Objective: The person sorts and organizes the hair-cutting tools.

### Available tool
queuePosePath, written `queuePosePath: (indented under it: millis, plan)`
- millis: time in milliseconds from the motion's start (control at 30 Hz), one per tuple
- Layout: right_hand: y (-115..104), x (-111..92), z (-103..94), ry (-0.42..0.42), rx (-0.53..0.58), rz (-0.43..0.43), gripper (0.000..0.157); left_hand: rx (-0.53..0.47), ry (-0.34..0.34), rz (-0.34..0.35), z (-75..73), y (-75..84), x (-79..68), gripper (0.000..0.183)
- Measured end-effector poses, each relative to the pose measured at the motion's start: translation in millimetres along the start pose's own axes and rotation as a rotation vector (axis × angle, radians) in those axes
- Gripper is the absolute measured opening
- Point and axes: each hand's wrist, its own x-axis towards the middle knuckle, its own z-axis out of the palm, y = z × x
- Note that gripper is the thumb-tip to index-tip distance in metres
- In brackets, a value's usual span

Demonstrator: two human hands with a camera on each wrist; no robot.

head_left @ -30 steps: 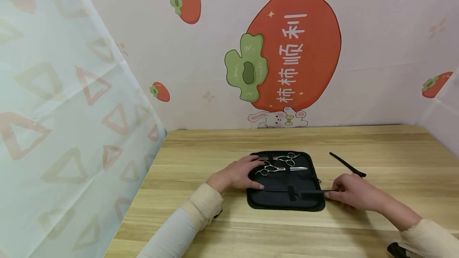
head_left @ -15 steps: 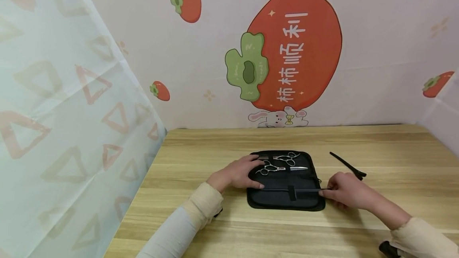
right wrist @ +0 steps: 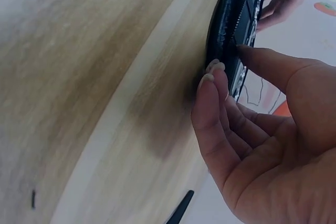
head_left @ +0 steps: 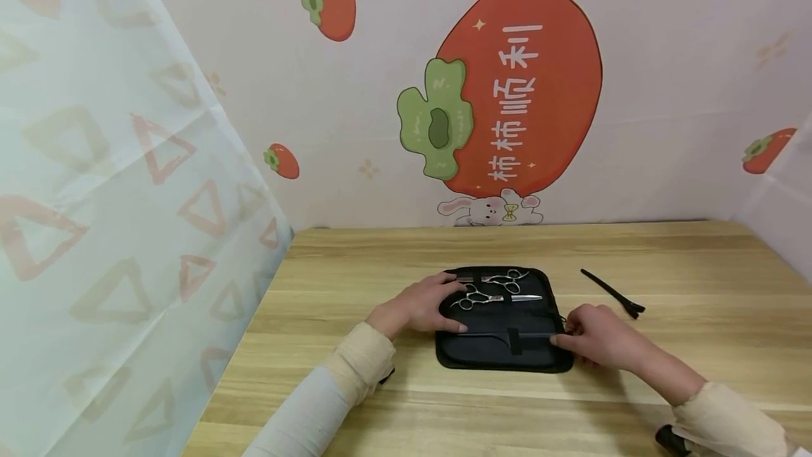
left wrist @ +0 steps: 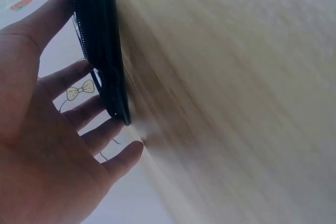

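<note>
An unfolded black zip case [head_left: 488,357] lies on the table, holding two pairs of silver hairdressing scissors, an upper pair [head_left: 510,280] and a lower pair [head_left: 488,298]. Below them a thin black tail comb [head_left: 536,335] runs through an elastic strap. My left hand [head_left: 426,307] rests on the case's left edge, fingers spread and fairly straight. At the right edge, my right hand [head_left: 599,336] pinches the comb's end, which the thumb mostly hides. In the right wrist view the thumb [right wrist: 278,66] lies over the case's inner side, other fingers curled by its rim.
A black hair clip [head_left: 613,294] lies on the wooden table [head_left: 355,266] to the right of the case, behind my right hand. A patterned backdrop [head_left: 368,90] stands along the table's back edge.
My right hand has moved left to the case's edge, and the comb has slid left through the strap, further into the case. The left hand has stayed in place.
</note>
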Motion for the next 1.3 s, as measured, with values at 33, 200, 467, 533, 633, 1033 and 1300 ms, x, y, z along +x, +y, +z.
queuePosePath:
  millis: [33,200,467,533,633,1033,1300]
  plan:
    - [0.8,-0.5,-0.2,0.009,-0.010,-0.013,0.028,0.000,0.000,0.000,0.6,-0.4,0.0,0.077]
    - [6.6,-3.3,-4.0,0.077,-0.145,-0.104,0.026,0.011,0.009,0.008,2.7,-2.0,-0.1,0.076]
    - [8.0,-2.3,-2.3,0.063,-0.168,-0.128,0.023,0.038,0.024,0.004,0.9,-0.6,0.5,0.073]
    - [6.9,-1.5,0.5,0.067,-0.164,-0.125,0.026,0.038,0.024,0.003,-0.3,0.9,0.1,0.073]
    - [5.1,0.8,4.9,0.060,-0.145,-0.125,0.031,0.042,0.022,0.001,-0.6,1.7,-0.3,0.073]
    - [3.5,8.5,8.4,-0.023,-0.068,-0.143,0.029,0.043,0.030,-0.005,-2.4,3.5,-0.2,0.072]
    - [4.5,10.1,6.8,-0.022,-0.079,-0.148,0.022,0.048,0.024,-0.010,-1.8,5.3,1.7,0.072]
